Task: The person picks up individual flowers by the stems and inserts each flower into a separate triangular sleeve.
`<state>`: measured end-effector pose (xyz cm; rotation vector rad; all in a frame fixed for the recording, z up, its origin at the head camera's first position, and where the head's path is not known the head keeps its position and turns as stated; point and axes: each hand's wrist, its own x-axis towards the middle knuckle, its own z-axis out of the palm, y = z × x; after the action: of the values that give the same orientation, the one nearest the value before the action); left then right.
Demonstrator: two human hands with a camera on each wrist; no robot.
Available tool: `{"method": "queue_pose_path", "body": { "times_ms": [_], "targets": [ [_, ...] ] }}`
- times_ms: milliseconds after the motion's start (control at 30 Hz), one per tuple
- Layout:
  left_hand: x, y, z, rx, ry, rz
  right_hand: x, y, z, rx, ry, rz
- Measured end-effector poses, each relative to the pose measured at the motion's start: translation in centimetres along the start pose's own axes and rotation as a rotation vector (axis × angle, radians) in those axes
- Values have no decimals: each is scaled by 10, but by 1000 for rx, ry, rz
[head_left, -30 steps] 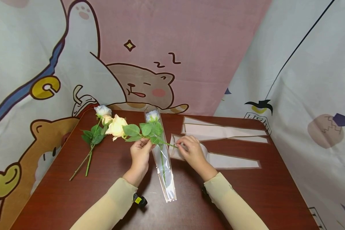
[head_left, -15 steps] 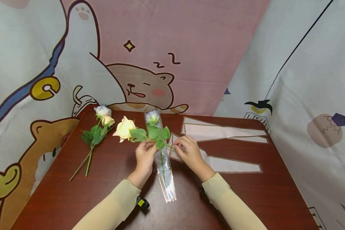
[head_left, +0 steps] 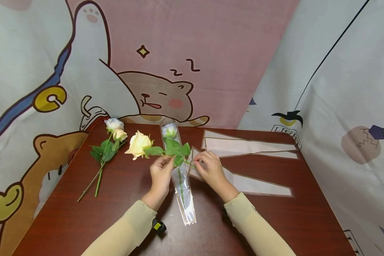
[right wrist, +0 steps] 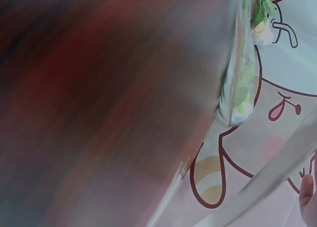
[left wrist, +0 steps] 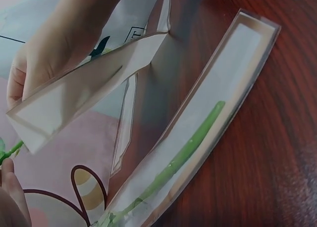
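Observation:
My left hand [head_left: 161, 177] pinches the stem of a pale yellow rose [head_left: 139, 145], held sideways with its bloom to the left. Green leaves [head_left: 172, 147] spread above the fingers. My right hand [head_left: 214, 174] pinches the wide end of a white flower sleeve with clear edges [head_left: 259, 185]. In the left wrist view the stem enters the sleeve's mouth, and a thin dark line shows through the sleeve [left wrist: 74, 95]. Below the hands a second sleeve [head_left: 185, 195] lies on the table with a bluish-white rose [head_left: 169, 130] inside. The right wrist view catches only part of the held sleeve [right wrist: 277, 172].
Two loose roses, one bluish-white [head_left: 114, 123] and one pale yellow [head_left: 119, 134], lie at the left of the brown table [head_left: 67, 220]. More flat sleeves [head_left: 230, 145] lie at the back right. A printed cloth [head_left: 217, 71] hangs behind the table.
My left hand has moved right with the yellow rose, bringing its leaves nearer the sleeve's mouth. The held sleeve's narrow end has swung slightly toward me. The right hand has barely moved.

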<state>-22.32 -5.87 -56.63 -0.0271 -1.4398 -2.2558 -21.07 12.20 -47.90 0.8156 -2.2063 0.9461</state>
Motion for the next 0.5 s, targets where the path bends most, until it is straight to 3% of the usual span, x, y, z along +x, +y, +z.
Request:
{"method": "queue_pose_path", "body": {
  "times_ms": [33, 100, 300, 500],
  "targets": [
    [3, -10, -4, 0, 4, 7, 1, -1, 0, 6, 5, -3],
    [3, -16, -4, 4, 12, -14, 2, -4, 0, 17, 12, -10],
    [-2, -18, -2, 65, -18, -43, 8, -10, 0, 34, 26, -28],
    [-2, -16, -1, 68, -24, -41, 10, -10, 2, 26, 31, -30]
  ]
}}
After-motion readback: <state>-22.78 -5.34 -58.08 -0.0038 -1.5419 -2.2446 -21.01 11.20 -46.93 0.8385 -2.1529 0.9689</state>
